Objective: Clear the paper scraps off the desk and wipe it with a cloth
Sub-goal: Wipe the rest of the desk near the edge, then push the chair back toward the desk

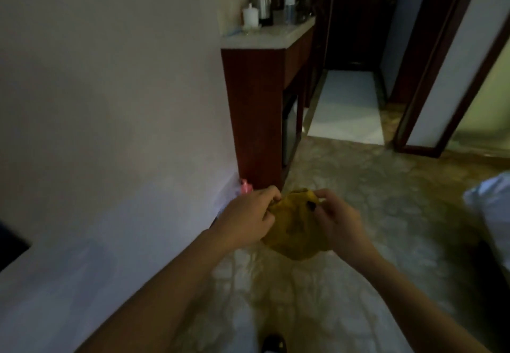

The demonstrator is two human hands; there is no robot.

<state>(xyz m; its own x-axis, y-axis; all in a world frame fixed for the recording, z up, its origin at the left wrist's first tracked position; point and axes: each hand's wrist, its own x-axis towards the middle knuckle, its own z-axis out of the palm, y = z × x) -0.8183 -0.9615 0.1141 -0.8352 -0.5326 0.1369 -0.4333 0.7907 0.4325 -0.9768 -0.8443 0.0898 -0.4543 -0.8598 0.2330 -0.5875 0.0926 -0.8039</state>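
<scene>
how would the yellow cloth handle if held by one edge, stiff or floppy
Probably floppy: the yellow cloth sags, bunched, below the left hand and right hand pinching its top edge. Likely light, since fingertip pinches carry it.

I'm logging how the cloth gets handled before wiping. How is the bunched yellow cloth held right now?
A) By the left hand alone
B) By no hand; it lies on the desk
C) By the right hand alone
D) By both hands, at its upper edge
D: the left hand and the right hand each grip the upper edge of the yellow cloth, which hangs bunched between them above the patterned floor.
</scene>
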